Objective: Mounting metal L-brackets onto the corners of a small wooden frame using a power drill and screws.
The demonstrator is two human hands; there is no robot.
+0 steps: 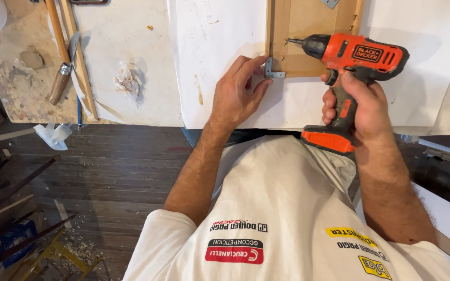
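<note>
1. At the near edge of the white table (131,62), my left hand (238,93) lies with the fingers loosely spread, grasping nothing; thumb and forefinger press a small grey metal L-shaped corner bracket (274,72) against the wood.
2. My right hand (363,106) is clenched around the grip of an orange and black cordless drill (358,57), held clear of the table top, its bit pointing left and a little above the bracket, close to it but not touching.
3. That bracket sits on the lower left corner of a light brown wooden frame with a board panel inside (308,31), which lies flat on the white sheet covering the table.
4. Further left, a wooden-handled tool with a metal collar (61,80) rests on a bare, paint-stained board (16,88), beside long thin wooden sticks (76,47).
5. Near them, a crumpled whitish wad (127,80) lies on the white surface.
6. Below the table edge, dark wooden floorboards (115,171) carry loose slats and shavings at the lower left.
</note>
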